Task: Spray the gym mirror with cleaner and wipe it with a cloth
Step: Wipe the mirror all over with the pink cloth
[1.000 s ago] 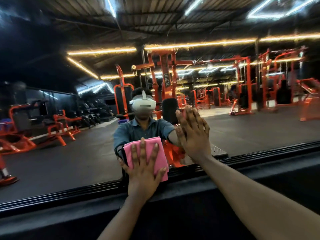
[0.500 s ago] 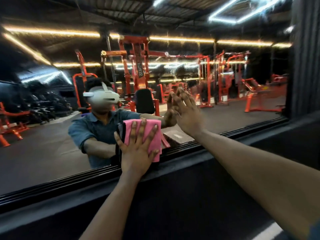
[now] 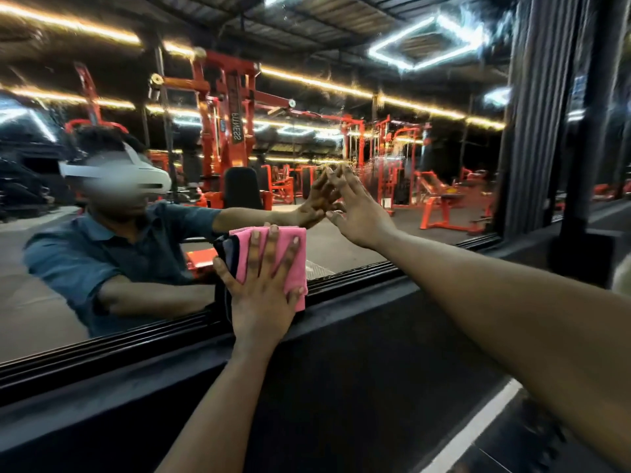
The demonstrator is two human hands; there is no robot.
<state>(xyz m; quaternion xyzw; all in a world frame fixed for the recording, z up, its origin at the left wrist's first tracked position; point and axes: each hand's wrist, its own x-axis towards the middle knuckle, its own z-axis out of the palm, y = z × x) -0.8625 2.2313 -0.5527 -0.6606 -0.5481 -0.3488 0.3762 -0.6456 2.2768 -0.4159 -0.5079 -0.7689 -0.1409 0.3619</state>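
Observation:
A large wall mirror [image 3: 392, 158] fills the upper part of the view, reflecting a gym and a person in a blue shirt. My left hand [image 3: 263, 285] presses a folded pink cloth [image 3: 297, 250] flat against the glass near the mirror's lower edge, fingers spread and straight. My right hand [image 3: 358, 213] is up and to the right, its straight fingertips touching the glass. Droplets speckle the glass above the right hand. No spray bottle is in view.
A black frame rail [image 3: 358, 278] runs along the mirror's bottom edge, with a dark wall panel [image 3: 341, 387] below it. A dark ribbed pillar [image 3: 543, 114] bounds the mirror on the right. A white floor line [image 3: 478, 428] shows at lower right.
The view has swung right along the mirror. Both hands have slid rightward on the glass, the left still pressing the pink cloth, the right still flat on the mirror.

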